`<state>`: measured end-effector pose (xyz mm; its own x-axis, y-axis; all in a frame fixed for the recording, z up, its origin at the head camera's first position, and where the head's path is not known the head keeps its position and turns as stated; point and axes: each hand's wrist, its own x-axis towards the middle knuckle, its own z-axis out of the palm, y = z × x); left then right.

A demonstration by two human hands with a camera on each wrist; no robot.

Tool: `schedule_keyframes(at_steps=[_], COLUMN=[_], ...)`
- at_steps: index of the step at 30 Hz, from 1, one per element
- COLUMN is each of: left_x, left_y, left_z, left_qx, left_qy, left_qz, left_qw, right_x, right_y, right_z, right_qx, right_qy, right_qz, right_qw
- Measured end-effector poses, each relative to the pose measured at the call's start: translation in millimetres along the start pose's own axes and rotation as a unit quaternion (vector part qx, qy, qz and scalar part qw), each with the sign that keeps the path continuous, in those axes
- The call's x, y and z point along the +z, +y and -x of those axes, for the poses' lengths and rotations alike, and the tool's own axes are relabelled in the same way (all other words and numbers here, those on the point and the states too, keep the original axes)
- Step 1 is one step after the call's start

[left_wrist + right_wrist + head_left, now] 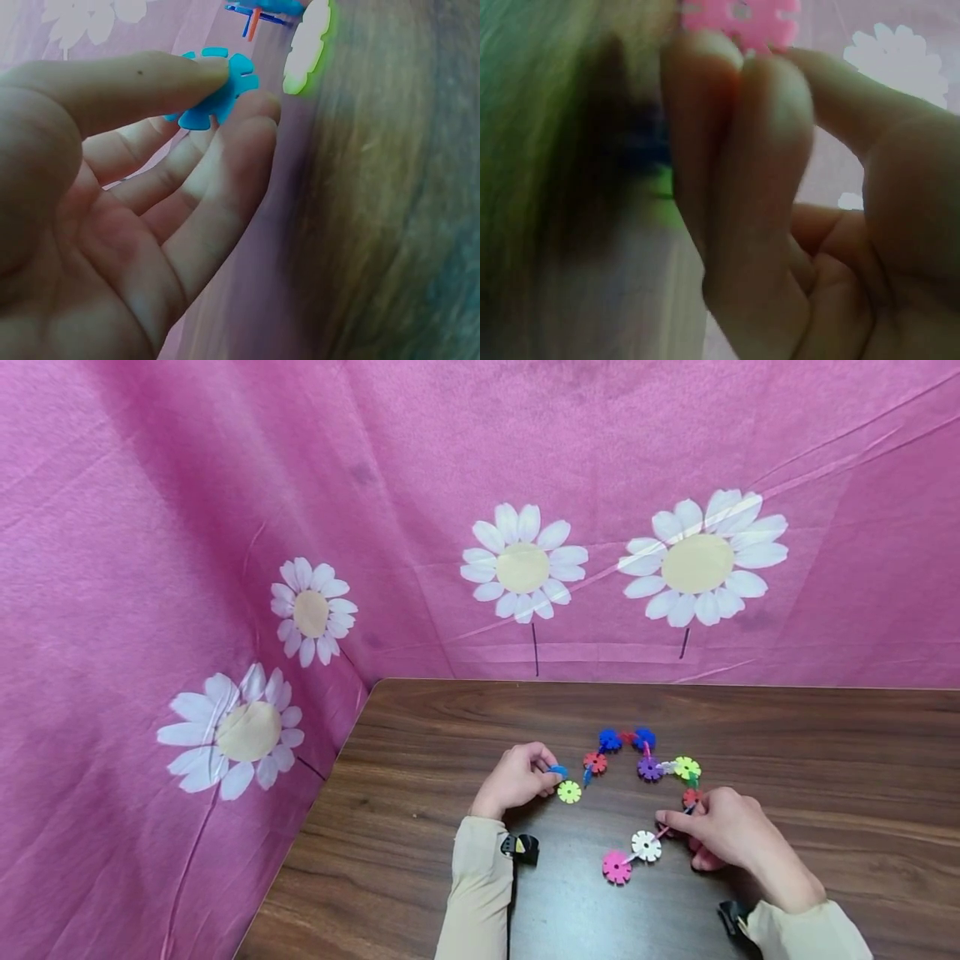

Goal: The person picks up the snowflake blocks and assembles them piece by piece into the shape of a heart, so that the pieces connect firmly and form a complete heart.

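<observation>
My left hand (519,779) pinches a light blue notched disc (217,94) between thumb and fingertips. Just beside it, in the head view, a yellow-green disc (569,792) forms one end of a chain of colourful interlocking snowflake discs lying in a curve on the table. At the right of the curve, my right hand (723,828) grips the chain at a pink disc (739,22), below a red disc (692,797). Beyond that hand's fingertips, the other end runs through a white disc (646,846) to a bright pink disc (617,867).
The wooden table (390,827) meets a pink cloth (420,460) with large daisies at its back and left edges. Blue discs (643,739), a purple disc (650,768) and another red disc (595,764) make up the chain's far part.
</observation>
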<state>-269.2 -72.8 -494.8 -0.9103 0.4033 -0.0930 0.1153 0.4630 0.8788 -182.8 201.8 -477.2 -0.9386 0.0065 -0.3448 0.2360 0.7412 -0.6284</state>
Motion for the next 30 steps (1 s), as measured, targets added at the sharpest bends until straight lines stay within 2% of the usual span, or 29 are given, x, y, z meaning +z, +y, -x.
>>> schedule_keyframes(at_steps=[4,8,11,14,16,19,23,24,26,28,30], left_x=[0.4,0.4,0.8,1.5,1.8,1.9,2.4,3.1,4.3,5.4,6.6], left_y=[0.6,0.4,-0.4,-0.9,-0.3,0.0,-0.8,-1.0,-1.1,-0.9,-0.6], left_z=[-0.8,0.1,1.1,1.4,1.7,2.1,0.8,0.3,-0.4,-0.7,-1.0], left_qx=[0.007,0.004,-0.002,-0.006,-0.007,-0.015,-0.039,-0.049,-0.067,-0.075,-0.076], left_qy=[-0.007,-0.007,-0.001,0.000,-0.004,-0.005,0.003,0.006,0.010,0.011,0.011], left_qz=[-0.004,-0.005,0.002,0.022,0.032,0.046,0.098,0.117,0.155,0.188,0.203], left_qw=[0.9999,1.0000,1.0000,0.9997,0.9995,0.9988,0.9945,0.9919,0.9857,0.9793,0.9762], right_x=[1,-3,-8,-13,-14,-13,-3,-1,4,7,8], right_y=[-5,-9,-15,-28,-39,-56,-71,-73,-76,-78,-80], right_z=[4.2,5.1,-0.1,-11.6,-22.0,-39.0,-59.7,-63.8,-69.8,-73.5,-76.1], right_qx=[-0.011,-0.081,-0.158,-0.247,-0.304,-0.368,-0.407,-0.411,-0.409,-0.404,-0.401], right_qy=[-0.009,0.051,0.108,0.125,0.120,0.097,0.057,0.048,0.031,0.025,0.026], right_qz=[-0.007,0.039,0.073,0.103,0.130,0.185,0.246,0.256,0.268,0.272,0.272], right_qw=[0.9999,0.9946,0.9788,0.9554,0.9363,0.9062,0.8779,0.8738,0.8716,0.8729,0.8744])
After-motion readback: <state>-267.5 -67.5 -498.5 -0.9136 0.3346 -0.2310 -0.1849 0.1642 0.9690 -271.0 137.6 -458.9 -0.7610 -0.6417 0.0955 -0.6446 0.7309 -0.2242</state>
